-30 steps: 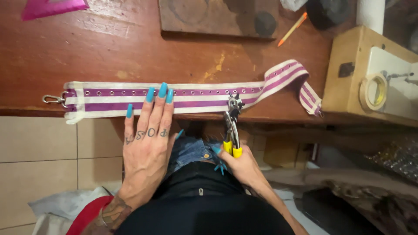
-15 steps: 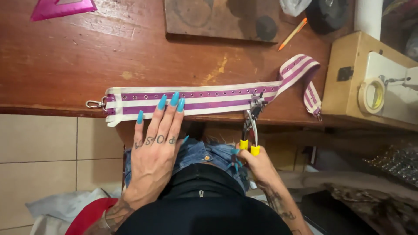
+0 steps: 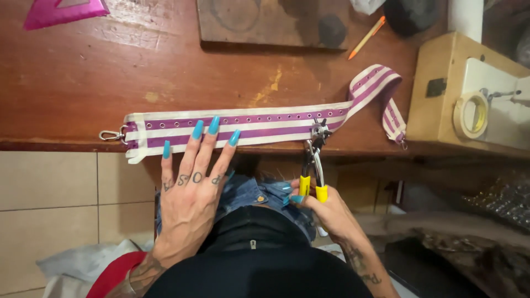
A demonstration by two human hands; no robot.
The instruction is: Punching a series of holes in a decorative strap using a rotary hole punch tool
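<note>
A purple and white striped strap [image 3: 259, 124] with rows of small eyelet holes lies along the front edge of the wooden table [image 3: 83, 77]. A metal snap hook [image 3: 110, 135] hangs at its left end. My left hand [image 3: 190, 187] rests flat with long blue nails pressing on the strap's left part. My right hand [image 3: 326, 212] grips the yellow handles of a revolving hole punch plier [image 3: 314, 160], whose head bites the strap's lower edge near the middle right. The strap's right end curls into a loop [image 3: 381, 91].
A beige sewing machine [image 3: 475, 94] with a tape roll [image 3: 469, 113] stands at the right. A dark wooden block [image 3: 270, 22], an orange pencil [image 3: 365, 37] and a pink triangle ruler [image 3: 63, 11] lie at the back. Tiled floor and cloth show below.
The strap has slid to the right along the table edge, with both hands and the punch plier moving right with it.
</note>
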